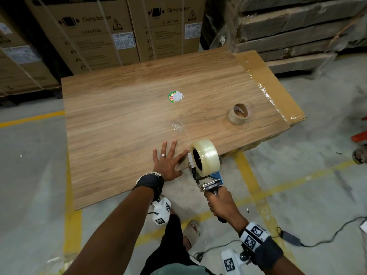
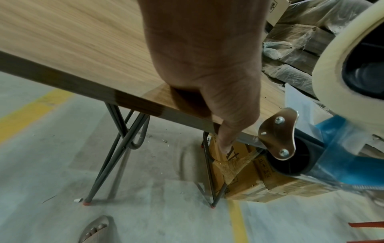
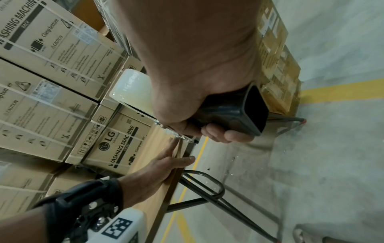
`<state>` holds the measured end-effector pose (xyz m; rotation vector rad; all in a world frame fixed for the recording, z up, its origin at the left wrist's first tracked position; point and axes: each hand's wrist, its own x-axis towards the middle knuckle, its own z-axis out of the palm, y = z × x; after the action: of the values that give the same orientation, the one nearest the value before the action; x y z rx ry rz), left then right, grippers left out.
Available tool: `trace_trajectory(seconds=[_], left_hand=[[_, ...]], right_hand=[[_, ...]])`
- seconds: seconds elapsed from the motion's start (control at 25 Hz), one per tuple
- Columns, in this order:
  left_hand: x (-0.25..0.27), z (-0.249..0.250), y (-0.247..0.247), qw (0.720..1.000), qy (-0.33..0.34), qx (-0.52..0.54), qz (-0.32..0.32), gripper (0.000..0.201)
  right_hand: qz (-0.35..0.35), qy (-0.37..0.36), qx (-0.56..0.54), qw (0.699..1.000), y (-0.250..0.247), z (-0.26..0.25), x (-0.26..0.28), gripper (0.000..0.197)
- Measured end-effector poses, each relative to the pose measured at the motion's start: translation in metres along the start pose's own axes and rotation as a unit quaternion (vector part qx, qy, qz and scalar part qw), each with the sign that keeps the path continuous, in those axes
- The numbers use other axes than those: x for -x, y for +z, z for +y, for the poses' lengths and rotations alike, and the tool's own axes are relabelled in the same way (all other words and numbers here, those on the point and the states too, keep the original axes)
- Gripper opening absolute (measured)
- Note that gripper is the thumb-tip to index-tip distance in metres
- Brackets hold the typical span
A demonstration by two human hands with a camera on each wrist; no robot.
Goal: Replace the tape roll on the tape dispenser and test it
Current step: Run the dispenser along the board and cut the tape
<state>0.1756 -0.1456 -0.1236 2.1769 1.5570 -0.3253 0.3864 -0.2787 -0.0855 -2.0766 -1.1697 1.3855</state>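
Clear tape roll [image 1: 205,157] sits on tape dispenser [image 1: 206,180] at wooden table's [image 1: 123,108] near edge; right hand [image 1: 222,203] fists its handle, left hand [image 1: 167,162] flat, fingers spread, beside it on table.

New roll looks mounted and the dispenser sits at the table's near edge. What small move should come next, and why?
Probably draw the blue-framed tape dispenser back toward the body to lay a test strip. The clear tape roll is already seated, the right hand grips the black handle, and the left hand lies flat on the wood-grain table top beside the dispenser's front, apparently pinning the tape end.
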Motion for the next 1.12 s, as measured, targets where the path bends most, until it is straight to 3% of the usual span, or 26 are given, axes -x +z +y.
trace_trajectory(seconds=[0.44,0.68,1.12], left_hand=[[-0.002,-0.002,0.004,1.000,0.003,0.004,0.007,0.100],[-0.002,-0.002,0.004,1.000,0.002,-0.006,0.005,0.100],[-0.003,-0.002,0.003,1.000,0.002,0.013,0.004,0.098]], right_hand=[[-0.009,0.041,0.007,0.999,0.004,-0.007,0.004,0.025],[-0.042,0.068,-0.026,0.996,-0.006,-0.027,0.005,0.019],[-0.034,0.076,0.005,0.997,-0.007,-0.034,0.003,0.018]])
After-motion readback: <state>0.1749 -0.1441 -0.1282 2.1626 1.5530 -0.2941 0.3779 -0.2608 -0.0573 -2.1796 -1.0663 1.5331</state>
